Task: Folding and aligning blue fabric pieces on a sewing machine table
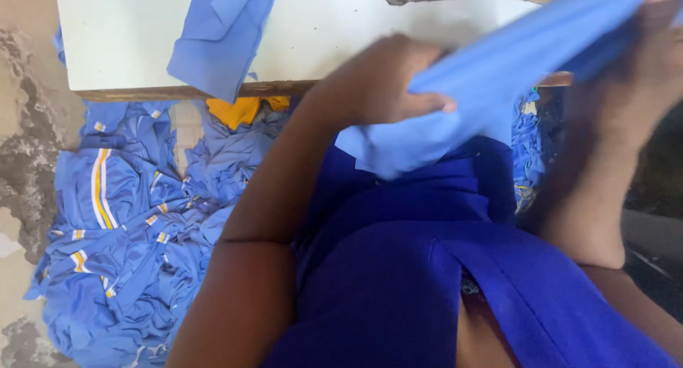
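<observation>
My left hand (380,80) grips the lower part of a light blue fabric piece (462,101) in front of my chest. My right hand (651,51), blurred at the top right, holds the upper end of the same fabric, stretching it diagonally between the two hands. The fabric's lower corner hangs over my dark blue garment (427,268).
A white table (121,34) with a wooden front edge lies ahead, another light blue cut piece (220,37) draped over its edge. A pile of blue garments with yellow and white stripes (121,219) lies on the floor at left, with a yellow cloth (245,108) under the table.
</observation>
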